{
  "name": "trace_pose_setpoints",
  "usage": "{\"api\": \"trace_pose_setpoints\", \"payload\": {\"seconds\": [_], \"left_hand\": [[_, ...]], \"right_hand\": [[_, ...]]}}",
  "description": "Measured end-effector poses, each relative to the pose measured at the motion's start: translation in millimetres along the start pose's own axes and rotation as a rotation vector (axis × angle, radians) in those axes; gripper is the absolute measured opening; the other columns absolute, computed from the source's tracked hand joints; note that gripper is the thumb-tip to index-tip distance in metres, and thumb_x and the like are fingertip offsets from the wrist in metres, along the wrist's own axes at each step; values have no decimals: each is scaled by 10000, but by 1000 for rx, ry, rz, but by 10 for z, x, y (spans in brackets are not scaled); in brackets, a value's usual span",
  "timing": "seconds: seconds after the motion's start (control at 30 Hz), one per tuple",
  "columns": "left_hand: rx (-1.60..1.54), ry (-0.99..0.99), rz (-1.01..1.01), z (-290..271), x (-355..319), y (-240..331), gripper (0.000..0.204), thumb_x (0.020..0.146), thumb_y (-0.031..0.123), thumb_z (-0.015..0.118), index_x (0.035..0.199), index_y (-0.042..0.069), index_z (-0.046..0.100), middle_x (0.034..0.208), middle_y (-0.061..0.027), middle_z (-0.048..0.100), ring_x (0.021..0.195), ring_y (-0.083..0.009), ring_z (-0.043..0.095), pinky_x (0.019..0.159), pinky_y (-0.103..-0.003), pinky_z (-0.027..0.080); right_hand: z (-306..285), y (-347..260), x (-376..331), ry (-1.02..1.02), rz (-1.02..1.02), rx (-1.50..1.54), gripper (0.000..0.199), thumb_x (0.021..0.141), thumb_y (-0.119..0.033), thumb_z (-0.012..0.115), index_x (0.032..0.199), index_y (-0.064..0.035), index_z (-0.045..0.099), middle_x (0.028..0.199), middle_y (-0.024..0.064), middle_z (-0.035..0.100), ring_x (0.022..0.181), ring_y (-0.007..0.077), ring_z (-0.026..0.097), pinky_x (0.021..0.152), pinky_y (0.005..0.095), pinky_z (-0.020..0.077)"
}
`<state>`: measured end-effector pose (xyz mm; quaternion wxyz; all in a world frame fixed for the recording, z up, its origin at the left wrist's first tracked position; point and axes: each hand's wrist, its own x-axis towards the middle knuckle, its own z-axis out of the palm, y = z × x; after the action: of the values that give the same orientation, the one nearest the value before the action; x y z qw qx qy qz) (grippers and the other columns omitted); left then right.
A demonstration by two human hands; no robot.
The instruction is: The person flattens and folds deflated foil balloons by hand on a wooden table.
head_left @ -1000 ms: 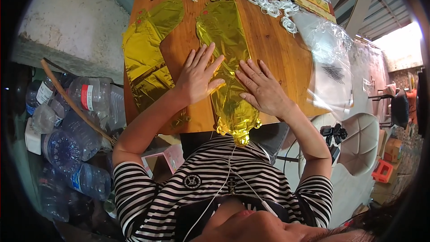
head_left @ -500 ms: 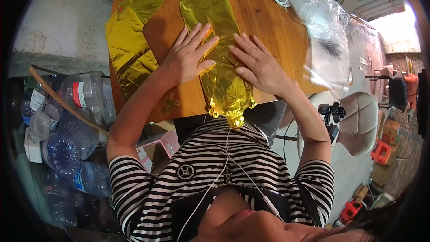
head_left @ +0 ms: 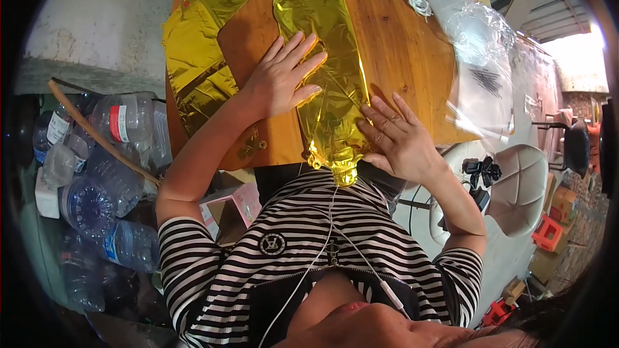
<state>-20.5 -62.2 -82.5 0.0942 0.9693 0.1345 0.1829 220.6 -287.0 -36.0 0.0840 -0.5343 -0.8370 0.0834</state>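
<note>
- Several clear plastic bottles [head_left: 93, 206] crowd the left of the frame.
- One creased gold sheet [head_left: 196, 77] lies upper left on the wooden table [head_left: 403, 58].
- The left hand [head_left: 278, 77] rests flat, fingers slightly parted, on the left edge of the long gold foil [head_left: 332, 71].
- That foil runs from top centre to mid-frame, past the table's near edge.
- The right hand [head_left: 403, 140], fingers spread, is at its lower right edge.
- White cords [head_left: 419, 1] lie upper right.

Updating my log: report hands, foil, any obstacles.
Left hand over left edge of gold foil; right hand at its lower right edge. Foil laid out, bottom end past table edge. Nearby: second foil on left.
</note>
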Motion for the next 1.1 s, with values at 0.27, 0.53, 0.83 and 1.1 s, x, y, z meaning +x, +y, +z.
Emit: {"api": "trace_pose_setpoints", "payload": {"seconds": [0.27,0.53,0.83,1.1], "left_hand": [[-107,73,-38,-26,4,27,647,922,351,716,1487,99,527,1617,-222,358,1494,-421,335,1203,-569,281],[-49,-134,-26,-357,-395,530,752,891,387,722,1501,21,476,1623,-222,353,1497,-413,337,1209,-599,240],[-140,-294,32,-271,-685,585,881,846,523,702,1518,10,453,1620,-174,389,1500,-370,354,1222,-574,228],[-175,-232,77,-300,-650,604,734,816,500,751,1428,126,598,1585,-191,427,1480,-375,381,1194,-598,266]], "right_hand": [[326,-282,524,29,-245,149,621,957,-479,607,1441,-92,582,1587,151,445,1486,319,403,1254,515,250],[38,253,558,195,27,57,627,986,-355,615,1507,-32,483,1608,195,393,1501,377,356,1249,518,254],[185,298,516,28,-25,62,654,1000,-338,583,1542,-11,419,1641,165,347,1538,349,287,1270,512,182],[208,333,489,0,-45,30,672,1008,-343,558,1561,-6,378,1659,162,314,1554,340,251,1276,512,155]]}}
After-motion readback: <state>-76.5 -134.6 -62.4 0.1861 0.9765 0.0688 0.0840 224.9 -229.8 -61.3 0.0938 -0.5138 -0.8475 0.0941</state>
